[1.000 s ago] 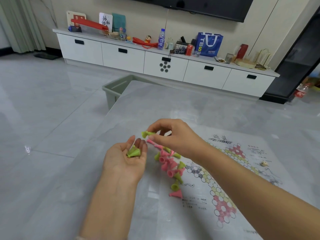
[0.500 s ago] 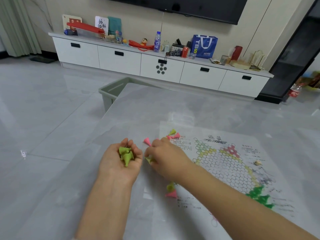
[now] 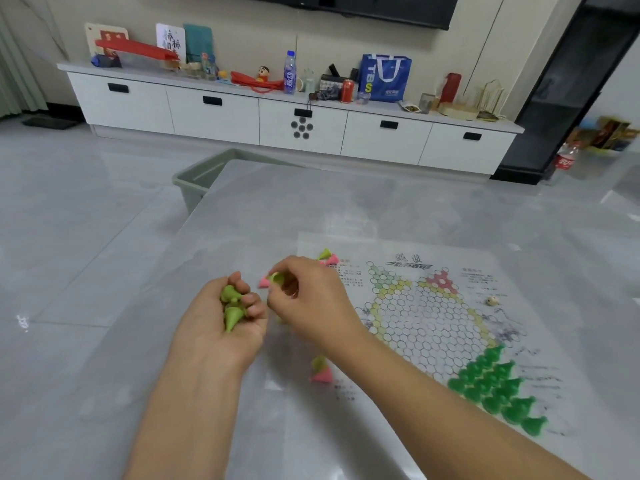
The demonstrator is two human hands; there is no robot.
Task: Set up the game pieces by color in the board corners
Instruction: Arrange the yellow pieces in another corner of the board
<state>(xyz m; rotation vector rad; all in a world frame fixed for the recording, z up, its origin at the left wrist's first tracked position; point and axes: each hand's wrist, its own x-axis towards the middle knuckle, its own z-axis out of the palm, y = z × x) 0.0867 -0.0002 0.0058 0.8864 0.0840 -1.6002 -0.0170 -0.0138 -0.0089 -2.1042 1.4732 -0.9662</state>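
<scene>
At centre frame the left hand [image 3: 221, 323] cups several yellow-green cone pieces [image 3: 231, 311], fingers curled over them. Just right, the right hand [image 3: 304, 299] pinches one yellow-green piece [image 3: 277, 278]; its knuckles hide most of the loose pile, leaving pink pieces [image 3: 322, 375] peeking out. Dark green pieces [image 3: 495, 386] fill the paper board's [image 3: 426, 327] lower-right corner.

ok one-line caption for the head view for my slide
Left hand cups light green pieces while right hand pinches another; dark green pieces fill one board corner.
</scene>
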